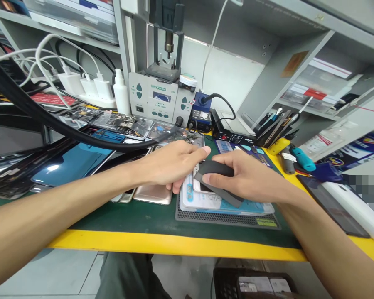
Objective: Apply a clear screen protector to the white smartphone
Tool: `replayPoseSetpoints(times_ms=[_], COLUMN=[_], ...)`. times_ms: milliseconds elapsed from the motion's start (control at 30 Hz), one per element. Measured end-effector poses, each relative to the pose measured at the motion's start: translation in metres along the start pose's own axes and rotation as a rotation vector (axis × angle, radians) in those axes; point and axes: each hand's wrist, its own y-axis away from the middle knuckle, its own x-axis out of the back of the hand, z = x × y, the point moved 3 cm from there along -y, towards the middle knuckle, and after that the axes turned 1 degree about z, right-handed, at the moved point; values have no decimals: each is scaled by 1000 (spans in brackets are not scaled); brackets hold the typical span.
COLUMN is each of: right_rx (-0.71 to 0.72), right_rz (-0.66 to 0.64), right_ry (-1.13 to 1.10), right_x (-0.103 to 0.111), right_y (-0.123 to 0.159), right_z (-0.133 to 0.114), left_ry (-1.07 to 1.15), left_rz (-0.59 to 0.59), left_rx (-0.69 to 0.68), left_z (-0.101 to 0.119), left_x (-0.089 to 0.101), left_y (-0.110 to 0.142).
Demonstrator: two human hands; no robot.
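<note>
My right hand (pixel 237 176) is closed on a dark grey, folded cloth-like sheet (pixel 216 168), pinched between thumb and fingers. Beneath the sheet lies a white-edged phone (pixel 198 185), mostly covered. The phone rests on a clear and blue plastic case (pixel 202 203), on top of a grey mesh-patterned pad (pixel 193 215). My left hand (pixel 177 162) is just left of the phone, its thumb stretched rightward and its other fingers curled down. What these fingers hold, if anything, is hidden. A gold phone (pixel 152 195) lies face down below the left hand.
A thick black hose (pixel 96 139) arcs over blue-backed phones (pixel 77 160) on the left. Behind stand a soldering station (pixel 152 97), a white bottle (pixel 121 93) and trays of small parts (pixel 121 122). Tweezers (pixel 274 128) and a white device (pixel 352 205) are on the right.
</note>
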Motion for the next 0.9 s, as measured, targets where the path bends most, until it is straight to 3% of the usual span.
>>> replayPoseSetpoints(times_ms=[233,900], right_rx=[-17,50], right_rz=[-28,102], right_ry=[-78,117], right_x=[4,-2], right_y=[0,1], right_z=[3,-11], left_ry=[-22,-25], left_rz=[4,26], left_rx=[38,184], left_z=[5,7], left_x=[-1,-2], left_y=[0,4])
